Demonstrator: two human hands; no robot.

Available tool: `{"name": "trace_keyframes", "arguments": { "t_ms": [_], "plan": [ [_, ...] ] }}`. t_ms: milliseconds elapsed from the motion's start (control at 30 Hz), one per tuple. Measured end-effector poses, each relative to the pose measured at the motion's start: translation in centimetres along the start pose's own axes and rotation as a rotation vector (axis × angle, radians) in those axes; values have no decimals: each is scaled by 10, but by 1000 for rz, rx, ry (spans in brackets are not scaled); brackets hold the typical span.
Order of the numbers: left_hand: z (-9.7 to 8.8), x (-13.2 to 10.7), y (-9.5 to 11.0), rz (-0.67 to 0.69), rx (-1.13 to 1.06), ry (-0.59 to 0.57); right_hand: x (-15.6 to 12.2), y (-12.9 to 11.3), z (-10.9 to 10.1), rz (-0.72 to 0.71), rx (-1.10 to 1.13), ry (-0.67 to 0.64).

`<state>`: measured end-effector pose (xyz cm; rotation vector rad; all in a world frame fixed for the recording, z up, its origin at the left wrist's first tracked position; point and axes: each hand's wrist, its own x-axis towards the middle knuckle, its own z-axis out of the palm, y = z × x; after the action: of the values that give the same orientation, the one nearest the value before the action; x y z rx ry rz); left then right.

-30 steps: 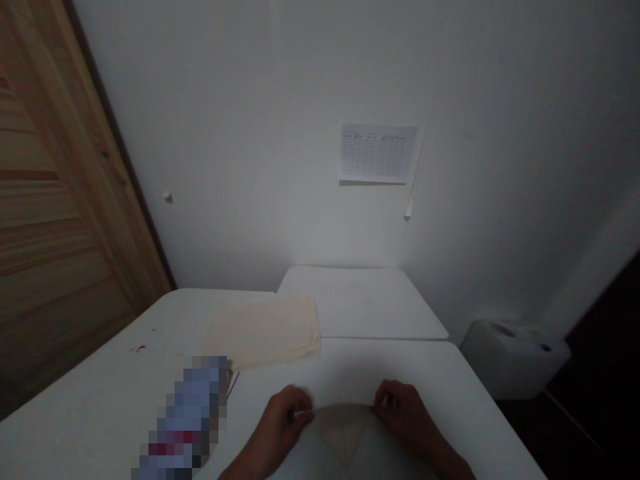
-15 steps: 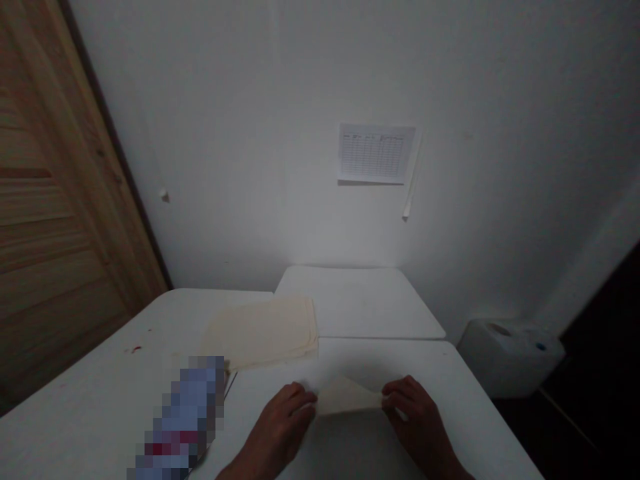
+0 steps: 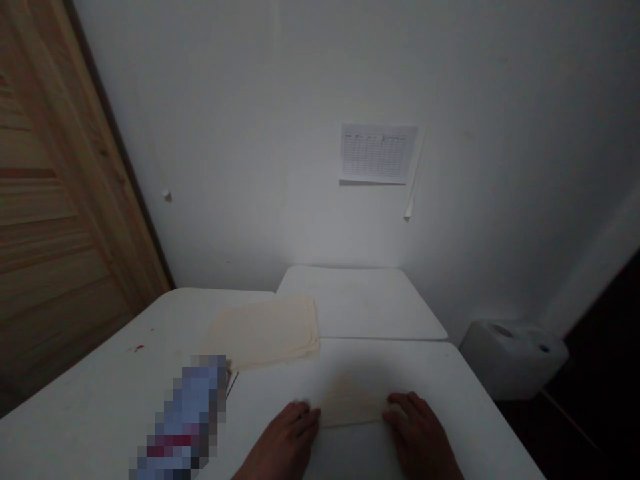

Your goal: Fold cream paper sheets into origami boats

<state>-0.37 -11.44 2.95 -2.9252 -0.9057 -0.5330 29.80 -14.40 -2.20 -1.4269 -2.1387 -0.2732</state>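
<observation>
Atop the table, left grip and right grip spread against a shadow-dimmed cloth.

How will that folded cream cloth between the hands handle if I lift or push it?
The folded cream cloth looks thin and soft, so it will probably droop if lifted by one edge. It lies flat between the left hand and right hand and is likely light. It may slide if pushed across the white table.
</observation>
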Motion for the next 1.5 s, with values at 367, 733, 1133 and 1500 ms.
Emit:
{"name": "trace_keyframes", "arguments": {
  "t_ms": [367, 733, 1133, 1500],
  "plan": [
    [9, -7, -1, -5, 10, 83, 17, -70, 51, -214, 18, -31],
    [7, 7, 4, -129, -134, 142, -13, -32, 31, -75, -23, -78],
    [25, -3, 1, -147, -52, 191, -12, -21, 23, 49, -72, -63],
    [36, 8, -3, -219, -214, 300, 61, -67, 13, 32, 202, -263]
  ]
}}
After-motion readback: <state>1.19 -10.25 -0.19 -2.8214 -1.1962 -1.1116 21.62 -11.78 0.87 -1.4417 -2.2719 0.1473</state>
